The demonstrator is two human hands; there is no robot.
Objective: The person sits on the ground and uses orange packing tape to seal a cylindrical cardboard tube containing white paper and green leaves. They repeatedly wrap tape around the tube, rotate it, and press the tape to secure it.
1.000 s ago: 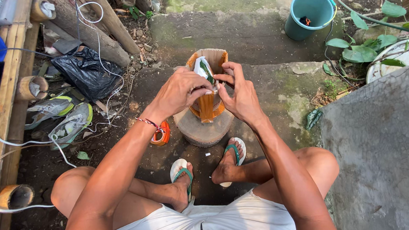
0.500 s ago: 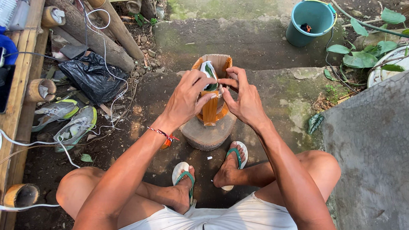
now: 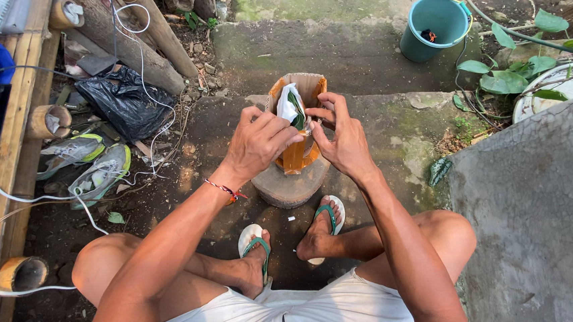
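My left hand and my right hand meet over a small white and green packet. Both hands pinch it with their fingertips. Behind and below the packet stands an open cardboard box with orange inner flaps. The box rests on a round wooden block on the ground between my feet. A red cord bracelet is on my left wrist. I sit low with my knees apart, wearing green and white sandals.
A teal bucket stands at the back right on a concrete step. A grey stone slab fills the right. Left are a bamboo bench with phones and cables, a black plastic bag, shoes and logs.
The view has shifted slightly; both hands stay at the packet above the box, with the fingers reworking their grip on it.
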